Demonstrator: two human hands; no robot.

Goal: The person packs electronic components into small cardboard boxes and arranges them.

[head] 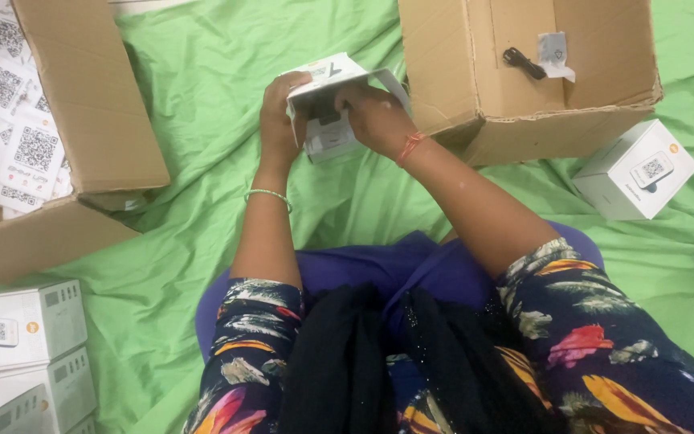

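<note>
I've got the small white box (332, 100) up at twelve o'clock between both hands, its open flap tipped toward one o'clock, long axis running nine to three. My left hand (279, 112) clamps its left side, my right hand (375, 116) pinches into its mouth, equally near. What my right fingers grip inside is hidden.

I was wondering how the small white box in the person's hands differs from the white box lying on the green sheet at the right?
The held white box is open, its flap lifted, while the white box on the sheet is closed. The held one is gripped by the left hand and right hand above the green sheet; the other rests untouched beside the large cardboard box. Both are small, white and roughly cube-shaped.
</note>
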